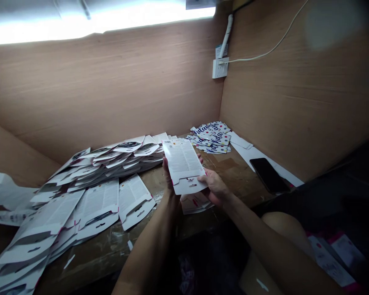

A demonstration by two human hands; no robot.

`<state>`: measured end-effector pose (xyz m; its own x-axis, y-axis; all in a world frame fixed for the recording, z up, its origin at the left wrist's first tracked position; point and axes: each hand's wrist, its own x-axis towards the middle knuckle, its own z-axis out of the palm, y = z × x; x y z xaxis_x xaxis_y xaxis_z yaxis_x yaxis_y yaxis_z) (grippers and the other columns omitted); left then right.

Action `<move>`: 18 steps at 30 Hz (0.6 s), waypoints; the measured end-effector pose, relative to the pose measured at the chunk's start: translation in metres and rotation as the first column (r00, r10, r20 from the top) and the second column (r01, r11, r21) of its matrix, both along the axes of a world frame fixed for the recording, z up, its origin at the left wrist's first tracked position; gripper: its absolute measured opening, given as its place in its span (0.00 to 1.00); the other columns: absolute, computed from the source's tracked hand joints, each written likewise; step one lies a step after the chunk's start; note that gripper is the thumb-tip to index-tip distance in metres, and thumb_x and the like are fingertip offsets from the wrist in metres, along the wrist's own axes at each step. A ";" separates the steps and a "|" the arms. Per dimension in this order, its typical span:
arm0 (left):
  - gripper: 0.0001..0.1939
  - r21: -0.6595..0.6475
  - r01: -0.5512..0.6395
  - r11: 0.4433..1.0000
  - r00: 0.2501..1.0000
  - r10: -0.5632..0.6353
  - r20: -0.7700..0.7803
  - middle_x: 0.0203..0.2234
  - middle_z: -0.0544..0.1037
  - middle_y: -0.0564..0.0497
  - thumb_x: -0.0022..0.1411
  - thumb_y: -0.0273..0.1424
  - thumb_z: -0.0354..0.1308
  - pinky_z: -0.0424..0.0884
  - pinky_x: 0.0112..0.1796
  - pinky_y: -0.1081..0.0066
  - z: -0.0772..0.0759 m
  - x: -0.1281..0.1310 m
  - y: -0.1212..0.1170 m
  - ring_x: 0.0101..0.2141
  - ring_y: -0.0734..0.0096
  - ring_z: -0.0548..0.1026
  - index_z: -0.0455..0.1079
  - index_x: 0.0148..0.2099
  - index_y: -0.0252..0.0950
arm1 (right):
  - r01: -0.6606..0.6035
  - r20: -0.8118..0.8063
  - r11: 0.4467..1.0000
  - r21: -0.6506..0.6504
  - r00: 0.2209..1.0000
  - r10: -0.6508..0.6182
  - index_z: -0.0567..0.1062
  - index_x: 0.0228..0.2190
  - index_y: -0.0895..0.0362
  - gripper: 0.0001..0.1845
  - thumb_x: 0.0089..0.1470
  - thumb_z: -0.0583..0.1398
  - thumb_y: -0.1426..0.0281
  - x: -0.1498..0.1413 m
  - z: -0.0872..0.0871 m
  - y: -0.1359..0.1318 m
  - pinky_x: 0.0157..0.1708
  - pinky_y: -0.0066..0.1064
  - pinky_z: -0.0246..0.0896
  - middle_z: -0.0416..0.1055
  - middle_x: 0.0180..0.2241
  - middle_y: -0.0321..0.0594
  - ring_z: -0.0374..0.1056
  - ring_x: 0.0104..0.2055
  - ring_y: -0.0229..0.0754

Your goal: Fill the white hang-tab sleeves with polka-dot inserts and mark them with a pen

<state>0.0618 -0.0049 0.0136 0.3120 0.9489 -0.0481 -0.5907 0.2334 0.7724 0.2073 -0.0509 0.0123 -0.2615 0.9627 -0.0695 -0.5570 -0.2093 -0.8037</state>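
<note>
White printed card (182,162) with slotted hanger tab in both hands (215,187).

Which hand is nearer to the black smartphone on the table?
Right. The right hand is left of the black smartphone in view, not touching it; the left hand is farther, on the far side of the printed white card.

Printed card blanks (101,164) piled on left of bench (230,172); patterned cards (210,137) in back corner; phone (269,175) on white sheet (252,153) at right edge; wall socket (219,67) above, on back panel.
</note>
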 end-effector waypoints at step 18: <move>0.60 -0.136 0.342 0.930 0.862 -0.254 0.438 0.52 0.81 0.31 0.58 0.69 0.56 0.75 0.56 0.40 -0.041 -0.013 0.036 0.53 0.37 0.80 0.58 0.73 0.24 | 0.255 0.782 0.893 0.371 0.432 -0.449 0.76 0.27 0.57 0.34 0.60 0.59 0.38 0.087 -0.017 0.085 0.28 0.31 0.62 0.77 0.24 0.43 0.71 0.25 0.42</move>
